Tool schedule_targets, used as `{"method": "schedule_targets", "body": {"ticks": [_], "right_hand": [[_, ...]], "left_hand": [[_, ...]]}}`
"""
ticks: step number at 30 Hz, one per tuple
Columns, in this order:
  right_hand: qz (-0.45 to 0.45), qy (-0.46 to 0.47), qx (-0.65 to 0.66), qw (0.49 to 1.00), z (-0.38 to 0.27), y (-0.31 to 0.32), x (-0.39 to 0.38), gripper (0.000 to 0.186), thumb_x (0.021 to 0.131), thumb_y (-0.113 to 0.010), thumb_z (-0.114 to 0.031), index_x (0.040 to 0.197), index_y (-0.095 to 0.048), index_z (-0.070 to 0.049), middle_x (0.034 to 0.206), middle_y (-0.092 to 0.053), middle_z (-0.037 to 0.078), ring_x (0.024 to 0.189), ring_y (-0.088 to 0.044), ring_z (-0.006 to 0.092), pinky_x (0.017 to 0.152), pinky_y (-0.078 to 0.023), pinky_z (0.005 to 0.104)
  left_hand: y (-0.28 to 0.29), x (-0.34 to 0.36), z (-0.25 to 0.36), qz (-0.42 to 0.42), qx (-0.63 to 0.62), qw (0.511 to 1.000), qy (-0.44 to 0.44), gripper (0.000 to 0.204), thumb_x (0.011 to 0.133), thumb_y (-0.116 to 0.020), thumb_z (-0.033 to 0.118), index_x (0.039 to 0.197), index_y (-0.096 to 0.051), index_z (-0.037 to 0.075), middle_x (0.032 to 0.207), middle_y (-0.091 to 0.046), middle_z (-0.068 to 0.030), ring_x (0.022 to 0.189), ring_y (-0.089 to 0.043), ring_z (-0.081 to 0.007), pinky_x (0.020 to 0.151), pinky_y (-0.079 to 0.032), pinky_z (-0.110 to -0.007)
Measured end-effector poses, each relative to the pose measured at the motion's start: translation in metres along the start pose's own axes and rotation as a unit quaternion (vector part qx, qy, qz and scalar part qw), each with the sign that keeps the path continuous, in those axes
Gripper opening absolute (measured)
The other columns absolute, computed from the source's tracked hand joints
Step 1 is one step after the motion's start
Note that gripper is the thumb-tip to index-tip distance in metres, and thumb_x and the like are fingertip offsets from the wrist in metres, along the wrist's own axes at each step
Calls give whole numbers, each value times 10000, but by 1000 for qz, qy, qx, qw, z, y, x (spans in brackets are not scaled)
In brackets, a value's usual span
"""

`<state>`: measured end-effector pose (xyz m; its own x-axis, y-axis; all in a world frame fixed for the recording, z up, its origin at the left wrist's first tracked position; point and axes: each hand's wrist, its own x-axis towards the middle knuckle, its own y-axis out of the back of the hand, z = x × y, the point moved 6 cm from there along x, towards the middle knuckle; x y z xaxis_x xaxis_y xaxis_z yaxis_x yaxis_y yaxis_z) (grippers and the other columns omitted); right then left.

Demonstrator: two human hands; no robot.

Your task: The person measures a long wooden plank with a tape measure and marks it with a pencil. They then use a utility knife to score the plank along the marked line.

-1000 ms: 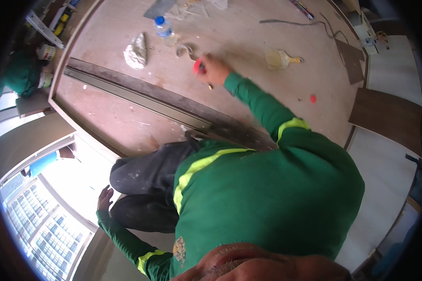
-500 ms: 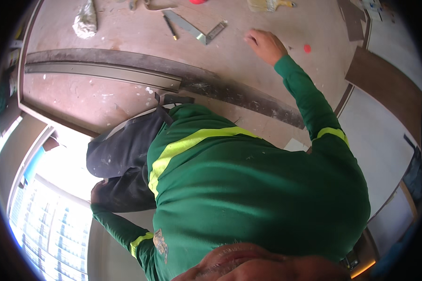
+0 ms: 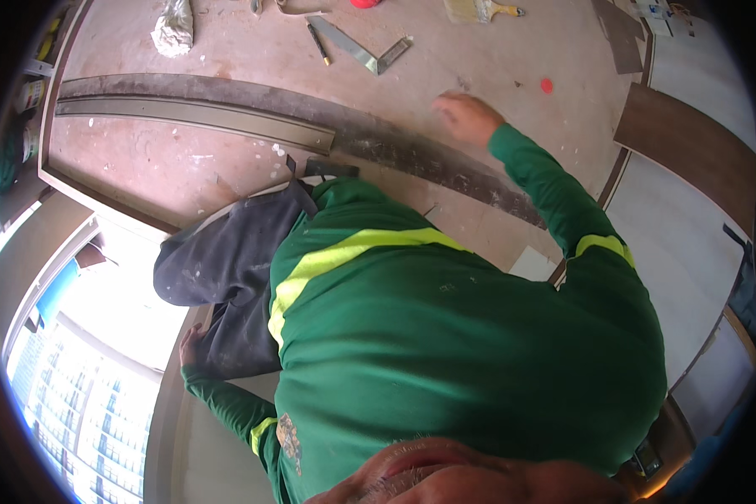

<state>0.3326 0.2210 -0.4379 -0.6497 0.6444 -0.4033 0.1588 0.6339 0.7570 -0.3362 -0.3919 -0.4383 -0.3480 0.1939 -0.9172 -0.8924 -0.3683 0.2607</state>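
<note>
Head view. The person kneels on a bare reddish floor (image 3: 185, 160), bent far forward, green long-sleeved top with yellow bands filling most of the frame.

Right hand (image 3: 466, 118): stretched out over the floor, just beyond a dark grooved track (image 3: 412, 151) that runs across the floor. Fingers look loosely curled, holding nothing that can be made out; the hand is blurred, so whether it touches the floor cannot be told.

Left hand (image 3: 191, 346): low at the left, by the dark trouser leg, near a bright window opening. Fingers seem spread and propped on the sill edge (partly hidden by the leg, so the grip itself cannot be told).

A pale metal strip (image 3: 202, 122) lies in the left part of the track and ends short of the middle; the right stretch of the track shows bare and gritty.

Beyond the track, well apart from both hands: metal try square (image 3: 365, 52), pencil (image 3: 319, 44), crumpled white bag (image 3: 173, 27), paintbrush (image 3: 479, 10), small red cap (image 3: 547, 85). A brown plank (image 3: 689, 155) lies at right.

Judgement: track partly fitted, right portion left open.
</note>
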Motion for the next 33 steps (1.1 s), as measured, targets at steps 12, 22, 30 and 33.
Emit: {"method": "schedule_targets", "body": {"ticks": [12, 22, 30, 33], "right_hand": [[-371, 4, -37, 928, -59, -163, -113, 452, 914, -641, -308, 1323, -646, -115, 1165, -721, 190, 1072, -691, 396, 926, -551, 498], [-424, 73, -259, 865, -95, -86, -28, 265, 919, -613, -226, 1114, -753, -115, 1072, -746, 176, 959, -713, 416, 854, -561, 501], [-369, 201, -155, 894, -291, 54, 111, 215, 844, -720, -181, 1031, -745, -79, 873, -730, 151, 864, -703, 369, 795, -547, 455], [-397, 249, -68, 881, -323, 53, 148, 220, 837, -763, -201, 1013, -739, -71, 827, -721, 109, 792, -703, 240, 738, -534, 393]], "left_hand": [[-6, 39, 0, -4, 70, 989, -129, 388, 1060, -539, 305, 1280, -678, 17, 1025, -785, -158, 969, -701, -180, 909, -511, -279], [-5, 31, 39, 271, -85, 937, -202, 307, 1044, -487, 94, 1306, -621, 5, 1110, -720, -151, 1053, -694, -255, 1005, -522, -388], [-89, -31, 269, 369, 11, 780, -506, 434, 971, -663, 62, 1393, -566, 48, 1371, -600, -150, 1320, -547, -310, 1132, -414, -400], [-122, 0, 344, 323, 71, 788, -520, 609, 914, -774, 239, 1429, -528, 26, 1407, -553, -207, 1327, -531, -377, 1141, -415, -436]]}}
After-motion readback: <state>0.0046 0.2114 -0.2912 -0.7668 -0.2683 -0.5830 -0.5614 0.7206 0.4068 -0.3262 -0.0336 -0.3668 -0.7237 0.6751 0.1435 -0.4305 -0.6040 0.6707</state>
